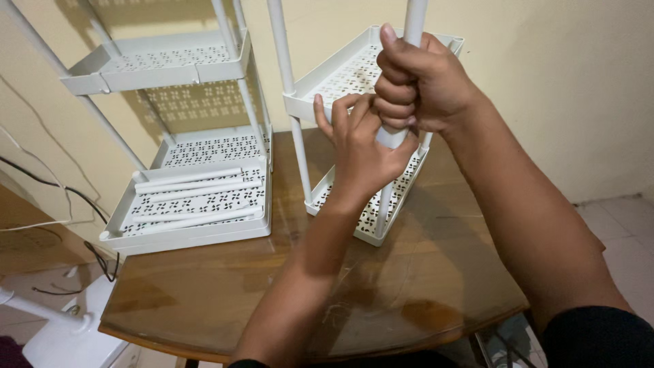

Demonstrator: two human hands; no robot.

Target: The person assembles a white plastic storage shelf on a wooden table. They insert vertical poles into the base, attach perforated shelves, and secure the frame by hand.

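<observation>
My right hand (421, 82) is wrapped around a white upright pole (415, 17) of a small white plastic rack. Just below it my left hand (361, 146) grips the same pole where it meets the upper tray (340, 71). The rack's lower tray (392, 204) rests on the brown glass-topped table (286, 293). Both trays are perforated with a small cut-out pattern. Another white pole (289, 82) of this rack stands at its left corner.
To the left stands a second white rack (170, 61) with stacked trays; several loose white poles (194, 187) lie in its lowest tray (184, 235). A yellowish wall is behind. Black and white cables (61, 191) hang at the left, near a white object (61, 327) below the table edge.
</observation>
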